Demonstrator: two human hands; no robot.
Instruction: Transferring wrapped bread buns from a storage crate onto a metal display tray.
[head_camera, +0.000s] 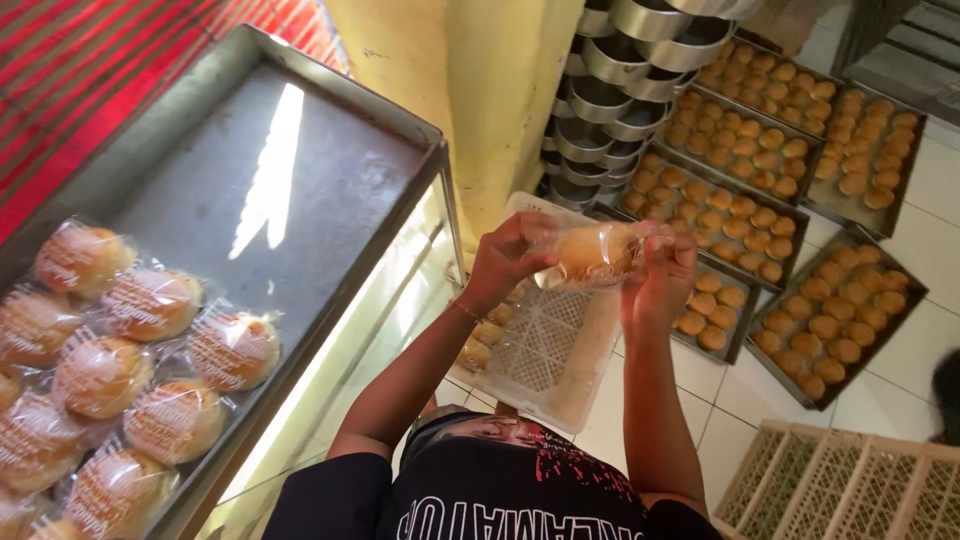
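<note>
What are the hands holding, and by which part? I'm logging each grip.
Both hands hold one bun in a clear wrapper: the left hand grips its left end, the right hand its right end, above the floor trays.

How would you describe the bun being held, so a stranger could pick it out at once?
Start at the metal trays of bare buns on the tiled floor. Above them, the left hand and right hand hold one bun between them. It alone is raised, inside a clear wrapper.
</note>
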